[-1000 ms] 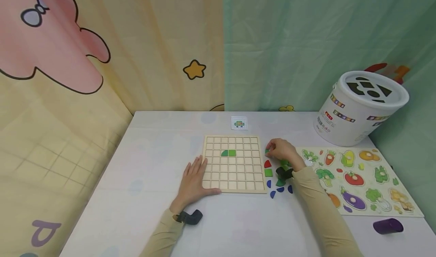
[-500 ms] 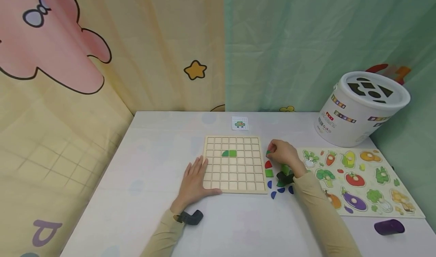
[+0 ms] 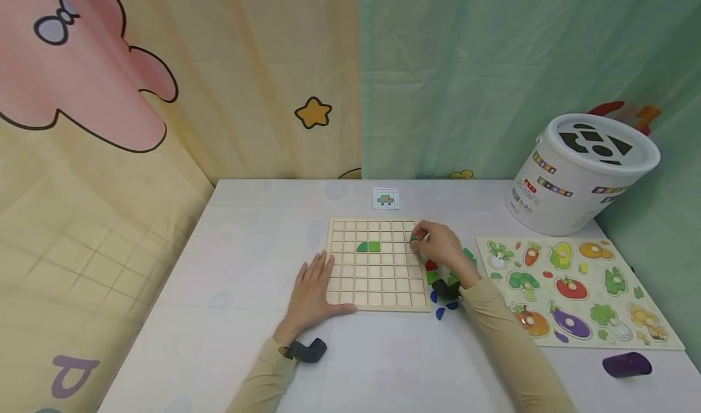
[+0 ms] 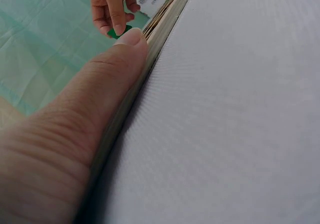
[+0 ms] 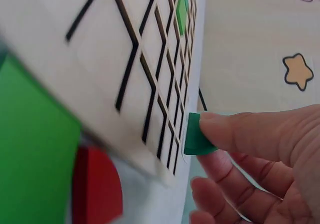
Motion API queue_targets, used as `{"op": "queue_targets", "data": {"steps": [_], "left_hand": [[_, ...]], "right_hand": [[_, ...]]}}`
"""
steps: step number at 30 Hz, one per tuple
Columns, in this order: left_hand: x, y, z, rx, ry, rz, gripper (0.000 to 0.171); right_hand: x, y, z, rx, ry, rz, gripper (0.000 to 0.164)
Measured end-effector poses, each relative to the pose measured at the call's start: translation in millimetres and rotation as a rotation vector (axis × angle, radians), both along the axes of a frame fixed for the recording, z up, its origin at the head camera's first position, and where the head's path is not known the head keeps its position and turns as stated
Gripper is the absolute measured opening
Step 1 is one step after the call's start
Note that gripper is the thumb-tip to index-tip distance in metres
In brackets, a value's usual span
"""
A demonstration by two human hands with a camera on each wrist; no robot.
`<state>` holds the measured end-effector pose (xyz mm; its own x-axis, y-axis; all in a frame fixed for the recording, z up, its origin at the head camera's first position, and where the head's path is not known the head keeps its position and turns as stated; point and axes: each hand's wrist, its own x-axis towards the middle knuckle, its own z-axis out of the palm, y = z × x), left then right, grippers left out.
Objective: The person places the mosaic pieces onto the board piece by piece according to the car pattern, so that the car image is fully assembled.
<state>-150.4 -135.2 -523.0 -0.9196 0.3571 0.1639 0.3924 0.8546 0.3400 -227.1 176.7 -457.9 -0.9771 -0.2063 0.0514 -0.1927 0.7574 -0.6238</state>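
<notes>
A pale wooden square grid board lies flat, the left hand touching its left and near edges. In it, a green quarter-circle tile and a light green square tile sit side by side. The right hand pinches a dark green, curve-edged piece near the board's right edge.

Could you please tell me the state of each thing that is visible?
Right hand: pinching a dark green piece.
Dark green piece: held.
Left hand: resting against the grid board.
Grid board: flat, mostly unfilled.
Two green pieces: side by side in the grid board.
Blue pieces: loose.
Red piece: loose.
Green square beside the grid board: loose.
Picture card: face up.
White bucket: standing, lid on.
Vegetable board: lying flat.
Purple cylinder: on its side.
</notes>
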Motion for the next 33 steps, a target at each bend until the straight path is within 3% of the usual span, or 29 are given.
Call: {"op": "queue_targets", "data": {"steps": [8,16,33], "left_hand": [[1.2,-0.3,1.7,-0.002,-0.002,0.004,0.119],[1.1,0.2,3.4,0.008,-0.009,-0.001,0.119],[-0.6,-1.3,0.2,0.012,0.012,-0.008,0.119]], "right_hand": [[-6.6,-25.8,-7.4,-0.029,-0.014,0.091,0.004],[-8.7,-42.2,-8.9,0.012,-0.001,0.117,0.004],[-11.5,-48.2,-9.2,0.054,0.011,0.105,0.004]]}}
